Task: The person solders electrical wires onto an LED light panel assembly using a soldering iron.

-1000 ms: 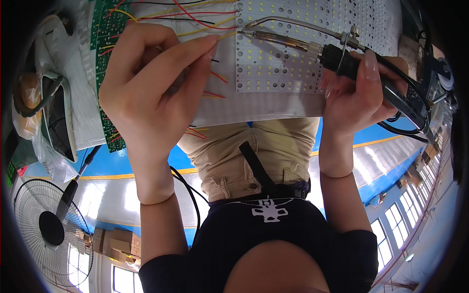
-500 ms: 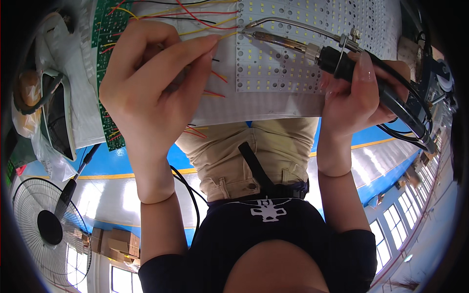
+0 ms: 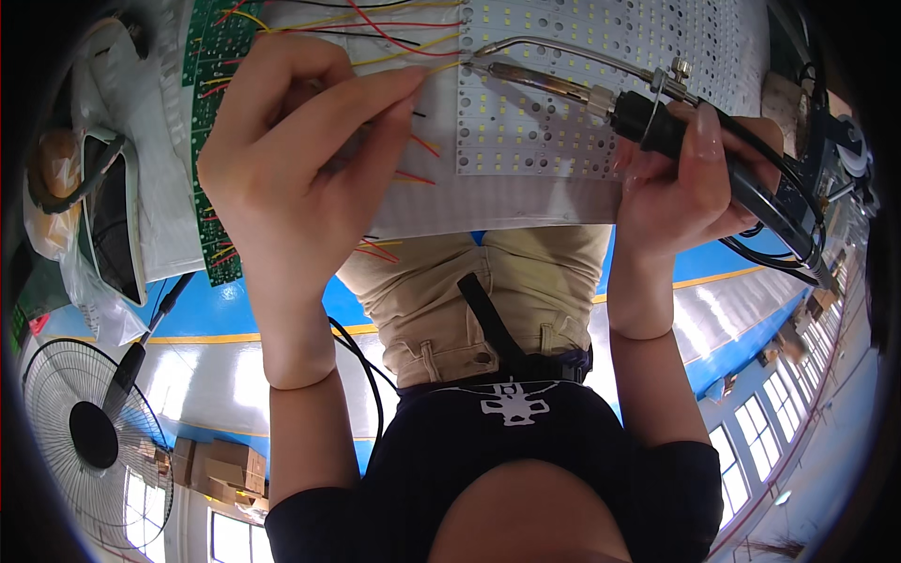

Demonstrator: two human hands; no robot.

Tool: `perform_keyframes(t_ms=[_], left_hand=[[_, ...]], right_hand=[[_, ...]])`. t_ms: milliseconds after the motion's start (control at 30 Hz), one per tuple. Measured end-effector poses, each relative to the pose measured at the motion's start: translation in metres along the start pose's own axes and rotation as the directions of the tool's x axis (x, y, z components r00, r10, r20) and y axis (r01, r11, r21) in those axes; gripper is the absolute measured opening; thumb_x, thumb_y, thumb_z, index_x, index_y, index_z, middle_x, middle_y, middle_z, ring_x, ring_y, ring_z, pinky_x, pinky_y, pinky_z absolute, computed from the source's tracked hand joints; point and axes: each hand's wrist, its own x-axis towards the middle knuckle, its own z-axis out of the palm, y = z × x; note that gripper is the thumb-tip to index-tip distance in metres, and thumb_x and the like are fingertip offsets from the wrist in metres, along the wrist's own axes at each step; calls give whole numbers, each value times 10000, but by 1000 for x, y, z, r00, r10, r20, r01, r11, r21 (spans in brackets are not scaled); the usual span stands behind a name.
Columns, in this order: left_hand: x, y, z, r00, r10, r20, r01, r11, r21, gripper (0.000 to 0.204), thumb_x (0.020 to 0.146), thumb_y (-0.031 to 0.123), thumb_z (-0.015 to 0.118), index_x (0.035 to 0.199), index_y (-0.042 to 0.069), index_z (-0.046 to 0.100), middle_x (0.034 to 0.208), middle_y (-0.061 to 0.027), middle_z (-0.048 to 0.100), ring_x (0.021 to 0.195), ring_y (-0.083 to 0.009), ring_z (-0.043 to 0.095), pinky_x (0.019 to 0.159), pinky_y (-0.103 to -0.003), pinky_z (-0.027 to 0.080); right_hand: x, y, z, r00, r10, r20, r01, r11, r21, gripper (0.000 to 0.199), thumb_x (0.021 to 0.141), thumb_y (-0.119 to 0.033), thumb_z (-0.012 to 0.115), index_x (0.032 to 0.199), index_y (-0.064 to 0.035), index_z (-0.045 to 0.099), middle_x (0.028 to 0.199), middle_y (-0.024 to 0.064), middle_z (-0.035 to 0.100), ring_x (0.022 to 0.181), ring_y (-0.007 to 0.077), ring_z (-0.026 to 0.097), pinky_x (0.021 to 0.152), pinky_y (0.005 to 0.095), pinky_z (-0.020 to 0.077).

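Between thumb and forefinger, my left hand [image 3: 300,150] pinches a yellow wire [image 3: 445,67], whose end meets the left edge of the white LED board [image 3: 535,131]. My right hand [image 3: 690,183] is closed around the black handle of a soldering iron [image 3: 648,120]. Its tip points left at that same spot. A thin bent metal tube [image 3: 563,46], clamped to the iron, ends just above the tip. Red, black and yellow wires run from a green circuit board [image 3: 214,113], which my left hand partly covers, toward the LED board; some are joined at its edge, others end loose.
At the left lie a phone-like dark panel in a pale frame [image 3: 113,220] and clear plastic bags [image 3: 99,300]. A fan [image 3: 94,436] stands at lower left near cardboard boxes [image 3: 221,466]. Black cables [image 3: 765,263] trail from the iron at right. My lap [image 3: 474,291] is below the table edge.
Both hands hold nearly the same pose. The iron's tip has shifted very slightly right, and the boards have moved a little in view.
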Motion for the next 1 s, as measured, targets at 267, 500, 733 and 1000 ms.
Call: perform_keyframes(t_ms=[267,500,733,1000], left_hand=[[-1,-1,1,1000,19,-18,-20,1000,-12,279,614,-83,760,865,40,753,770,-25,546,640,-98,513,487,-219,355],[0,-2,0,1000,5,1,-5,1000,4,286,618,-85,757,872,46,755,767,-22,543,627,-92,500,477,-217,343],[-2,-3,0,1000,7,-4,-7,1000,-3,288,625,-90,755,875,52,758,765,-17,540,615,-78,489,468,-210,333],[-1,-2,1,1000,-11,-7,11,1000,-6,290,631,-84,762,881,61,762,775,-10,544,603,-66,468,467,-206,323]], right_hand=[[-1,1,0,1000,-4,-11,3,1000,-3,171,757,4,748,739,42,582,566,81,573,406,103,521,374,230,441],[0,2,0,1000,-7,-24,7,1000,-7,168,757,0,745,730,40,583,557,75,568,403,98,515,369,228,438],[-3,1,-1,999,-9,-38,9,1000,-7,166,757,-4,742,720,38,585,548,69,562,400,94,509,364,226,436],[-4,3,-4,998,-15,-55,14,1000,-9,165,758,-7,739,711,35,586,539,63,557,397,89,503,359,225,433]])
